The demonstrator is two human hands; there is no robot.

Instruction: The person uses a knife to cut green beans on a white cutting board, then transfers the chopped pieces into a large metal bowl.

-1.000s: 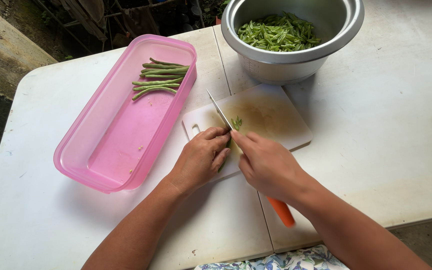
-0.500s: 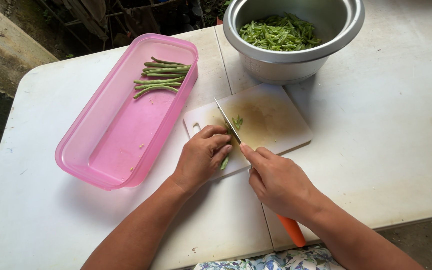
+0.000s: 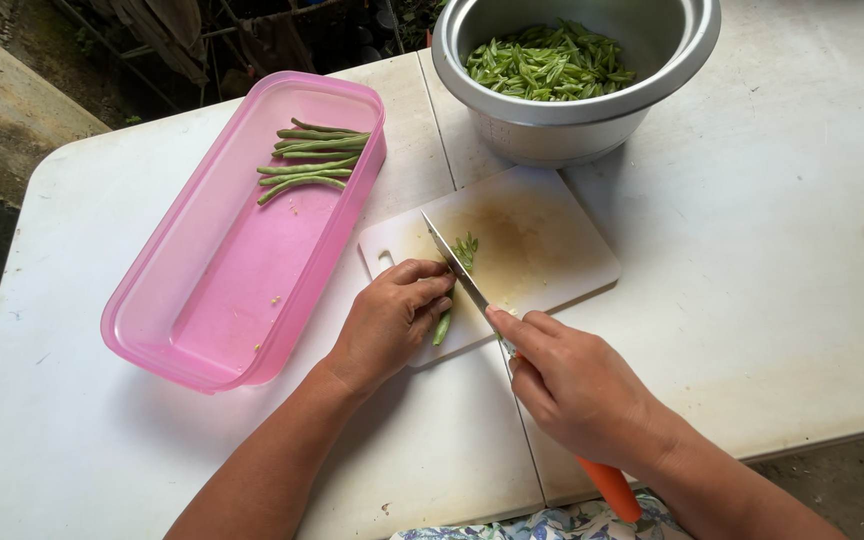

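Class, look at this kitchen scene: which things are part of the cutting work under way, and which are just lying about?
In use:
left hand pressing a bean
right hand holding the knife
cutting board
cut pieces
metal bowl of cut beans
pink tub with whole beans

Lying about:
white table
concrete ledge

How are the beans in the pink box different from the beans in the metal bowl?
The beans in the pink box are long and whole; the beans in the metal bowl are cut into short pieces. The box holds only a few, lying side by side at one end; the bowl holds a big loose heap. Both are green.
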